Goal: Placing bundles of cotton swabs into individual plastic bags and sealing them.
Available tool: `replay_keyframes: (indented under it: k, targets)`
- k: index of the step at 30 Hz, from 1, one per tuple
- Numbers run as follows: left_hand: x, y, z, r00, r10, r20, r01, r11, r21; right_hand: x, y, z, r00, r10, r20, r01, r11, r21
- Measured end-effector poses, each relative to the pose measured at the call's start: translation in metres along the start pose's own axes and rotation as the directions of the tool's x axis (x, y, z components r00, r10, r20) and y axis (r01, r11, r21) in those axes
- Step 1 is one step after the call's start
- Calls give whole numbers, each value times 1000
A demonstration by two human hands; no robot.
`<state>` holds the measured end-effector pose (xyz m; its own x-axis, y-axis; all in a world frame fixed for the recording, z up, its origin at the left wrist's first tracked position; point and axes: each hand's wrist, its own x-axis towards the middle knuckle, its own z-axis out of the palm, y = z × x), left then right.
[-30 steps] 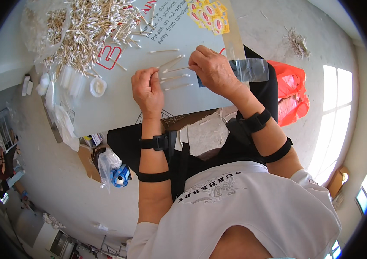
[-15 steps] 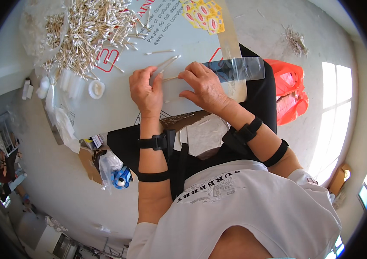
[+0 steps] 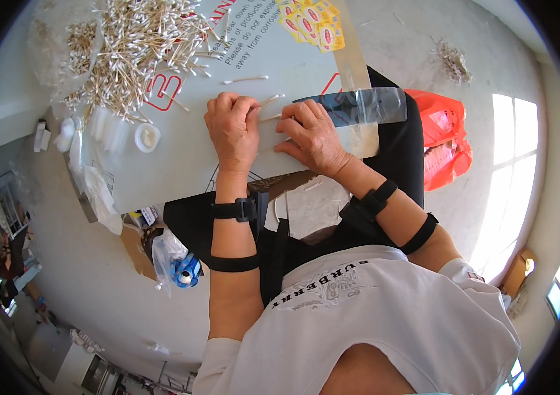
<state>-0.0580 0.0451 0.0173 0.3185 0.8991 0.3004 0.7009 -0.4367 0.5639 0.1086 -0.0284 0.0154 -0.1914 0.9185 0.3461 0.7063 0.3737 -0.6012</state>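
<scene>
Over the table, my left hand point(image 3: 235, 131) is closed with its fingers curled together around thin cotton swabs. The white tips of two swabs point(image 3: 272, 100) stick out past its fingertips. Facing it, my right hand point(image 3: 314, 135) has bent fingers at the end of another cotton swab point(image 3: 269, 119) that spans the gap between both hands; its thumb sits lower, apart from the index finger. A single swab point(image 3: 246, 79) lies on the table beyond my hands. To the left is a large heap of loose cotton swabs point(image 3: 138, 56), partly in a clear plastic bag.
A small round white container point(image 3: 147, 137) and clear plastic tubes point(image 3: 110, 128) stand left of my hands. Yellow and white labels point(image 3: 313, 25) lie at the far right of the table point(image 3: 181, 155). Clear film over a dark strip point(image 3: 359, 106) overhangs the right edge, near a red bag point(image 3: 439, 131).
My left hand has shifted slightly right and its fingers have curled in more, covering most of the swabs it holds. My right hand has moved slightly right.
</scene>
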Motion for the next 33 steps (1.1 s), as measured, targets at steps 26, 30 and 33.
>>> replay_keyframes:
  k: [26, 30, 33]
  targets:
    - [24, -28, -39, 794, -607, -32, 580, 740, 342, 86, 35, 17, 993, 74, -87, -79, 995, -58]
    - [17, -18, -24, 892, -450, 45, 422, 864, 274, 75, 34, 16, 996, 45, -78, -44, 999, 16]
    - [30, -27, -16, 901, -417, -122, 417, 909, -32, 69, 32, 13, 996, 67, -64, -65, 997, 38]
